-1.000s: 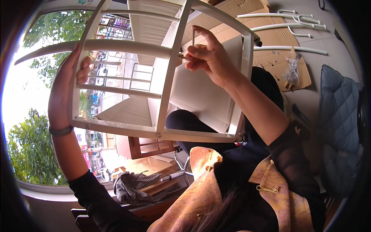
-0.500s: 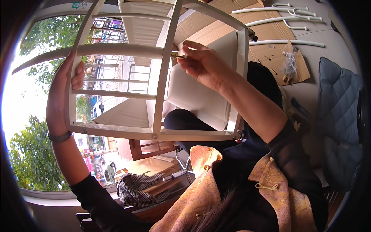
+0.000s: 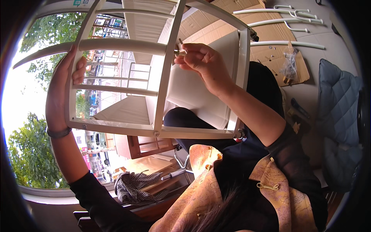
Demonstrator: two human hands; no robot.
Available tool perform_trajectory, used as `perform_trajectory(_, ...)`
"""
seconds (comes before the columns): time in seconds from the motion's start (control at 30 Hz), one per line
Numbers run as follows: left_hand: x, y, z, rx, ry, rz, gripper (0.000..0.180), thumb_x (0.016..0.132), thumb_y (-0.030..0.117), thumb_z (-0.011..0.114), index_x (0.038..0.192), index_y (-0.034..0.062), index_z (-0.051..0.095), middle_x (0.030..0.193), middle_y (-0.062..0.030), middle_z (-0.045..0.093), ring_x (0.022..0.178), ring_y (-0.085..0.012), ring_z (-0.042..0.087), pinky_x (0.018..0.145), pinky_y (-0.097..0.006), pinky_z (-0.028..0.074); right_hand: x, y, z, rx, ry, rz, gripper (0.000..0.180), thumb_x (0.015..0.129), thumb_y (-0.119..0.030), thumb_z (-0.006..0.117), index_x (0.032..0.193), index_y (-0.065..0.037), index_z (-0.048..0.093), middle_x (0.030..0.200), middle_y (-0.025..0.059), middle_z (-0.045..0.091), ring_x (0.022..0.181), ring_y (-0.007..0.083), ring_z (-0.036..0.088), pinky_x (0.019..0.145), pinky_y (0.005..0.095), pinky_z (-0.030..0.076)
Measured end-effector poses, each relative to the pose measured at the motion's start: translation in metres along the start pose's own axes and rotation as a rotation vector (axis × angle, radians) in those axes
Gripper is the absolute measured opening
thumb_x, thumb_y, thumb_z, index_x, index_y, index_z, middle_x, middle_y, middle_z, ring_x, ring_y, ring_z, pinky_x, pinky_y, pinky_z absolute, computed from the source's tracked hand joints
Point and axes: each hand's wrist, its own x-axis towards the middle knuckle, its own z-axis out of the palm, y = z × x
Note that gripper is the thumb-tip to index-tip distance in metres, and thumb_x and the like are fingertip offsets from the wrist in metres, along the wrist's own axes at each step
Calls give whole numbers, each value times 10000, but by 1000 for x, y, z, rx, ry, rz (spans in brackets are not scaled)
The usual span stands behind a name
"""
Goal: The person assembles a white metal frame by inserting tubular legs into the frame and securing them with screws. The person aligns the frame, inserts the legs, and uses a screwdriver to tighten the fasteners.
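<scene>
A white wooden furniture frame [image 3: 162, 83] with rails and slats is held up in front of me. My left hand [image 3: 73, 73] grips its left upright, fingers wrapped round the post. My right hand [image 3: 199, 60] pinches a small metal key [image 3: 180, 47] at a fitting on the middle upright, where it meets a round crossbar. A white panel [image 3: 193, 96] sits behind the frame, under my right forearm.
White tubes [image 3: 286, 19] lie on flattened cardboard [image 3: 216, 27] at the upper right, with a clear bag of hardware [image 3: 289, 66] beside them. A blue quilted cushion [image 3: 340, 100] lies at the right. A checked cloth [image 3: 135, 187] and wooden parts sit below, near a large window.
The frame and both hands have shifted slightly left and down in view. My right hand has turned a little at the fitting while keeping its pinch.
</scene>
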Motion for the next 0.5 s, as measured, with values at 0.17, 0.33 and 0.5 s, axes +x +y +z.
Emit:
perform_trajectory(0.17,0,-4,2,6,59,18,447,976,483,400,729,126,504,523,91,328,444,-14,277,461,-189,245,-4,3,2,-280,72,-128,184,891,-111,616,1022,19,626,895,91,661,764,139,636,737,245,519)
perform_trajectory(0.33,1,-2,-2,-11,54,16,434,973,473,416,754,116,528,537,92,353,434,-14,293,452,-189,262,-3,0,7,-420,84,-144,198,897,-173,625,1022,-20,641,798,54,650,702,119,624,684,242,528)
perform_trajectory(0.5,0,-1,-1,-49,7,-6,397,976,441,432,792,106,542,566,91,379,450,-10,304,458,-180,259,-8,-18,12,-37,106,240,271,902,-211,617,1027,22,561,749,100,632,646,142,621,585,256,530)
